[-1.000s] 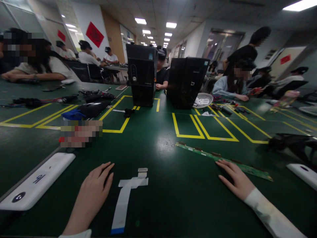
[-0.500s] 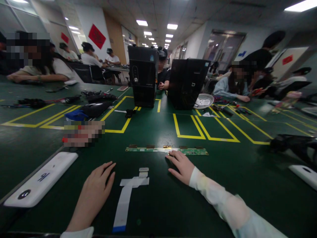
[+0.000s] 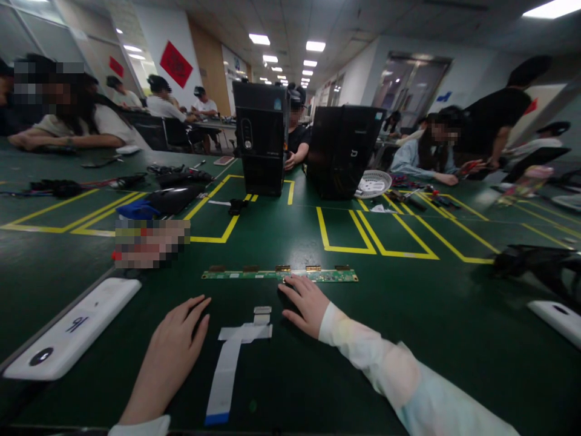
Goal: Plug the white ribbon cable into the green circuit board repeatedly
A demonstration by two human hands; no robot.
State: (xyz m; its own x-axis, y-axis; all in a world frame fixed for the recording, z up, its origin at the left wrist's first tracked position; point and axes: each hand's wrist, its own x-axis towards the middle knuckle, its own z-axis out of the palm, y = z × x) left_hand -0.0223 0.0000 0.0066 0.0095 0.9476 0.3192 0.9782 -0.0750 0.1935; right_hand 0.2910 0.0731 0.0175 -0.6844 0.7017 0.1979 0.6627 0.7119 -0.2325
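Note:
A long, narrow green circuit board [image 3: 236,275] lies across the dark green table. The fingertips of my right hand [image 3: 306,304] touch its near edge, right of the middle, with the fingers apart. My left hand [image 3: 175,342] rests on the table with its fingers spread and holds nothing. Between the hands lies a white ribbon cable [image 3: 226,369] with a blue end, and a small connector [image 3: 262,311] at its upper end.
A white device [image 3: 72,330] lies at the left, a blurred pinkish object [image 3: 149,245] beyond it. Two black computer towers [image 3: 261,139] [image 3: 342,151] stand ahead. A white basket [image 3: 374,183] is beside the right tower. Several people sit around.
My right hand has moved to the left, and the circuit board has slid left with it. My left hand and the ribbon cable have stayed in place.

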